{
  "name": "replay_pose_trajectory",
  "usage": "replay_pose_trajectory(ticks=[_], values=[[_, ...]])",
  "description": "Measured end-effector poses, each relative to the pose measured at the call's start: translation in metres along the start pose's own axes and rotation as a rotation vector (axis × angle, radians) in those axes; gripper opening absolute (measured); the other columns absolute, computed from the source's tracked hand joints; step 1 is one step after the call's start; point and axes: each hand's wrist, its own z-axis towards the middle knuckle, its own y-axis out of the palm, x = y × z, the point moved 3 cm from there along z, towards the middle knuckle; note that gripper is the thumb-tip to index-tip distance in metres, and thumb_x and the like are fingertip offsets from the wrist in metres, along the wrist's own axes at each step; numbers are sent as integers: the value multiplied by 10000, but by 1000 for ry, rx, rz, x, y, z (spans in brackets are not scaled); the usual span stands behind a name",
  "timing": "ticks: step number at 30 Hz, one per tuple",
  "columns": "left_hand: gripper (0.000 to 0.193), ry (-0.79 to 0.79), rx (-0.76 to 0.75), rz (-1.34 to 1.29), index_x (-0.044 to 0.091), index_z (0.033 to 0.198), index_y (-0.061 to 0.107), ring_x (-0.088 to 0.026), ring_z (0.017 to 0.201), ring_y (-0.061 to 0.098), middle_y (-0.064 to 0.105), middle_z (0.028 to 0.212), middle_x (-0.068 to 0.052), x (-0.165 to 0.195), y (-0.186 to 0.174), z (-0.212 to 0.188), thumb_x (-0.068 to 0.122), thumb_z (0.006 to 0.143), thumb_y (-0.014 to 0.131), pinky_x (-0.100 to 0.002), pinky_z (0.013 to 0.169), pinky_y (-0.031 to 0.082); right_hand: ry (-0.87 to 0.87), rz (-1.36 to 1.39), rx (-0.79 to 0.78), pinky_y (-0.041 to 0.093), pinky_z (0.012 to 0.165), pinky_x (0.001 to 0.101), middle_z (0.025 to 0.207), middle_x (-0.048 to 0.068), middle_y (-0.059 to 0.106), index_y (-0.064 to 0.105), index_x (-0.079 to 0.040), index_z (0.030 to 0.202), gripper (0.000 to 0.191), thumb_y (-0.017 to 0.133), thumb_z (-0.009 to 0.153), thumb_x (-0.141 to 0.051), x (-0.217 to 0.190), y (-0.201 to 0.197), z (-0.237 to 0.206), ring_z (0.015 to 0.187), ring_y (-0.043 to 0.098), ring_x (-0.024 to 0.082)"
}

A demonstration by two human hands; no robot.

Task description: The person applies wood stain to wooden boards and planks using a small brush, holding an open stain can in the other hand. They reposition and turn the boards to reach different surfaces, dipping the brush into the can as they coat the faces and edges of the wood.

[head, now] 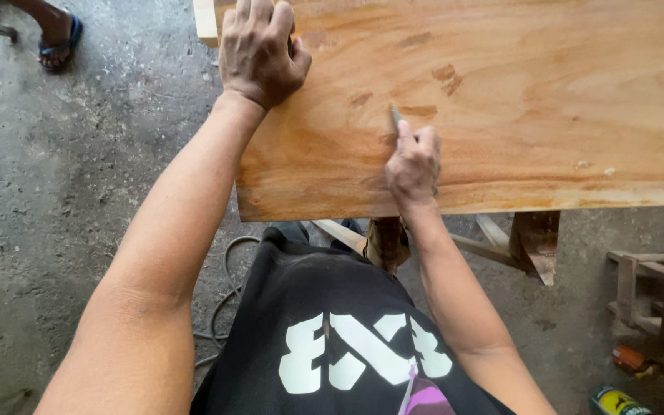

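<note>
A large orange-brown wooden board (547, 100) lies flat in front of me, with darker filled patches near its middle. My left hand (259, 50) is closed over the board's left edge near the far corner, gripping it. My right hand (413, 165) rests on the board close to the near edge and pinches a small flat scraper blade (394, 115), whose tip sticks up above my fingers and touches the wood beside a dark patch.
Wooden supports (536, 242) hold the board up over a rough concrete floor (63, 192). A small wooden stool (651, 296) and a yellow can (616, 402) are at lower right. A cable (228, 269) loops under the board. Another person's sandalled foot (59, 38) is at top left.
</note>
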Motion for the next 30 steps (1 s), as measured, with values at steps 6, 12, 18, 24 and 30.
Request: replay_pose_trajectory(ticks=[6, 12, 18, 24, 30], values=[[230, 14, 30, -21, 99, 910, 524, -330, 1013, 544, 526, 1005, -141, 1, 0, 4, 212, 827, 707, -460, 789, 432, 204, 154, -19, 520, 750, 418, 946, 154, 606, 755, -62, 1203, 292, 633, 940, -25, 20, -32, 9, 840, 611, 307], [220, 4, 31, -4, 99, 935, 532, -325, 1019, 542, 523, 1024, -133, 1, 1, 0, 194, 812, 688, -460, 804, 433, 128, 194, -91, 518, 732, 417, 910, 186, 608, 754, -49, 1276, 362, 610, 948, 10, 5, -28, 7, 809, 611, 329], [227, 16, 47, 38, 101, 934, 523, -319, 1032, 540, 511, 1026, -142, 4, 0, 2, 209, 816, 684, -447, 793, 439, 130, 138, -33, 523, 696, 428, 911, 214, 627, 722, 20, 1211, 265, 560, 1003, -12, 14, -29, 17, 796, 622, 323], [240, -8, 15, 12, 98, 934, 533, -319, 1015, 535, 512, 1009, -134, 7, -2, 4, 240, 848, 707, -460, 799, 445, 21, 167, -80, 504, 573, 413, 876, 218, 632, 713, 41, 1148, 251, 496, 1020, 39, 40, -24, 45, 722, 620, 319], [231, 15, 44, 16, 102, 942, 531, -319, 1039, 532, 514, 1022, -134, 7, -5, 4, 208, 809, 688, -456, 801, 440, 51, -91, 206, 517, 749, 446, 905, 159, 631, 767, -44, 1083, 190, 687, 911, -30, 83, -26, 122, 861, 625, 347]])
